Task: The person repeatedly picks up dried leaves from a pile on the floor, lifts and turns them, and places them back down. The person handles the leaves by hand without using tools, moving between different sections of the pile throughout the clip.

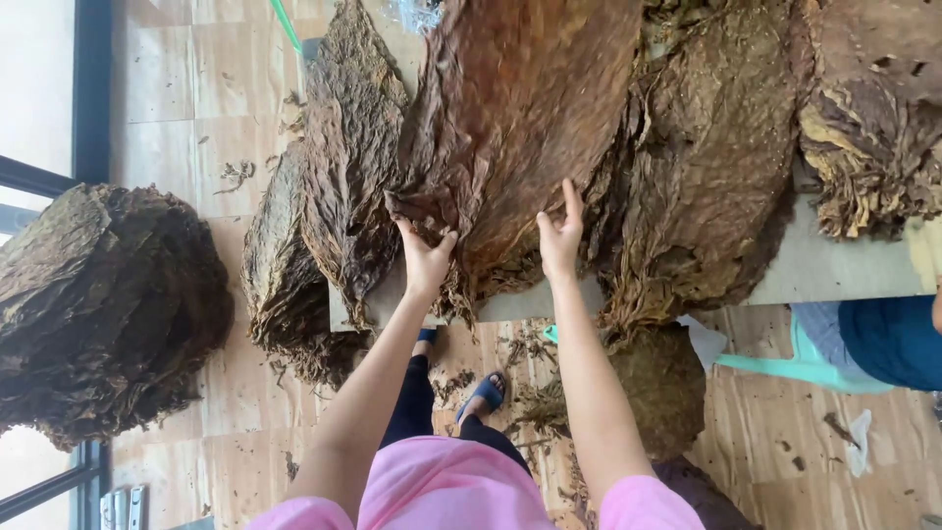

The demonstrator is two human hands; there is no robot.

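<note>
Bright daylight from the window (pixel 34 88) — soft shadows, sharp focus.

Both hands, the left hand (pixel 424 257) and right hand (pixel 559 234), press on a big brown leaf pile (pixel 510 118) on the surface (pixel 834 265)

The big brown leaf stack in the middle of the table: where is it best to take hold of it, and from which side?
Probably at its near, frayed end, from the table edge. The leaf stack narrows there and overhangs, where the left hand and right hand already touch it.
</note>
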